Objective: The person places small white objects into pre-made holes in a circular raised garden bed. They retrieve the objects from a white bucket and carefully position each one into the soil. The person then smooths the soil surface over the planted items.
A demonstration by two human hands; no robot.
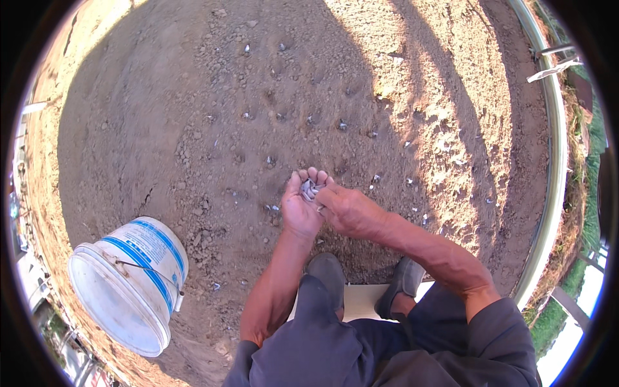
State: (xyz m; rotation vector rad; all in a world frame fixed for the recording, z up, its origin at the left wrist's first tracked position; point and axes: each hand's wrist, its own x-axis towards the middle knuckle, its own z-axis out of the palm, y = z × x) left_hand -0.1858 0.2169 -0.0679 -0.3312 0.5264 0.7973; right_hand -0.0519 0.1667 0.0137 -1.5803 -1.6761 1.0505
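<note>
My left hand [302, 210] is cupped palm up in front of me, fingers curled around a small heap of whitish pieces that look like garlic cloves [309, 189]. My right hand [353, 209] meets it from the right, thumb and fingers pinched together at the edge of the heap. Whatever those fingertips grip is hidden. Below both hands lies brown soil [193, 148] dotted with shallow holes. Several similar white pieces sit in or beside the holes, among them one piece [342, 125] ahead of my hands and another piece [376, 177] to their right.
At the left stands a white bucket [147, 251] with blue bands, a wire handle and what looks like a white lid [116, 303]. My grey shoes [327, 277] rest on the soil by a cream board [361, 300]. A pale pipe-like rail [556, 155] edges the plot at right.
</note>
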